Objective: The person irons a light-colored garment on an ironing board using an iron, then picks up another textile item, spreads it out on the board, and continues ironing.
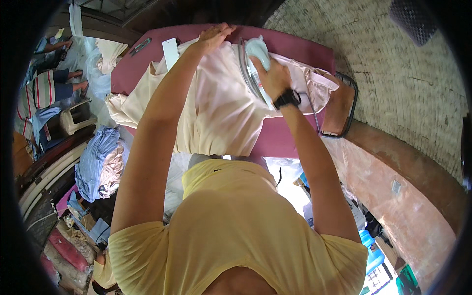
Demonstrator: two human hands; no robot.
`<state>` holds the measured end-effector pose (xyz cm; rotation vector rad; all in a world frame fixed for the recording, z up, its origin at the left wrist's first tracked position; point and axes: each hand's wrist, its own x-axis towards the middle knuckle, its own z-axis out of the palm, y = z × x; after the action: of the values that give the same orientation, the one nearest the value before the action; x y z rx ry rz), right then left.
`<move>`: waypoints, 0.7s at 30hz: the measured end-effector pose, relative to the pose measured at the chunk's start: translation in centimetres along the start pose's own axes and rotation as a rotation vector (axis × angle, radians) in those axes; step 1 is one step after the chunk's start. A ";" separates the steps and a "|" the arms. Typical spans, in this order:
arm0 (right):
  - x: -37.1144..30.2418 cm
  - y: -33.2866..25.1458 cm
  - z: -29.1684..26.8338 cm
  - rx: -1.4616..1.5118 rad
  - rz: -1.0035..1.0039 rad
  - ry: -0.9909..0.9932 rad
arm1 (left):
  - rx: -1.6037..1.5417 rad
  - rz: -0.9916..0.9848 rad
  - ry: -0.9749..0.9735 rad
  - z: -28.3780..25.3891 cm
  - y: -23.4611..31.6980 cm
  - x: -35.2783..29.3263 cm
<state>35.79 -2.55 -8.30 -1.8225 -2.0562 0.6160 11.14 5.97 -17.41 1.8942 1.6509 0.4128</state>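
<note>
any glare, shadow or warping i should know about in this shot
Head view: black fisheye rim all round, with the brown ledge bowed into a curve; head view: glare blown out to white below the maroon ironing board, right of the yellow shirt; head view: soft highlights and fold shadows across the cream garment.

Pale yellow T-shirt (231,216) on my remote feed, cloth softly creased. Short sleeves, same yellow: left sleeve (137,250), right sleeve (344,253), both ending above elbow. Neckline (238,263) rounded. Hem (221,166) wrinkled at waist; grey cloth (197,158) peeks past it, garment type unclear to me. Hands bare, left (216,37) and right (275,81); chunky black wristwatch (287,99) on right wrist.
</note>
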 end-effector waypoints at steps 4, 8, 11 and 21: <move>3.5 -3.3 -0.5 0.057 0.086 -0.098 | 0.020 -0.113 -0.135 -0.4 -0.9 1.4; -2.2 0.6 -1.6 0.056 0.028 -0.135 | 0.097 -0.137 -0.179 -1.2 0.5 1.1; -10.0 4.9 -4.4 0.010 -0.049 -0.137 | 0.000 -0.241 -0.223 -2.6 3.1 -0.1; -5.6 2.2 -2.0 0.133 0.044 -0.148 | -0.182 -0.303 -0.247 -1.4 -0.2 1.8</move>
<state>39.43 -7.71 -7.48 -1.7984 -2.0174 0.9023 10.50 8.07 -16.70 1.4689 1.6377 0.1885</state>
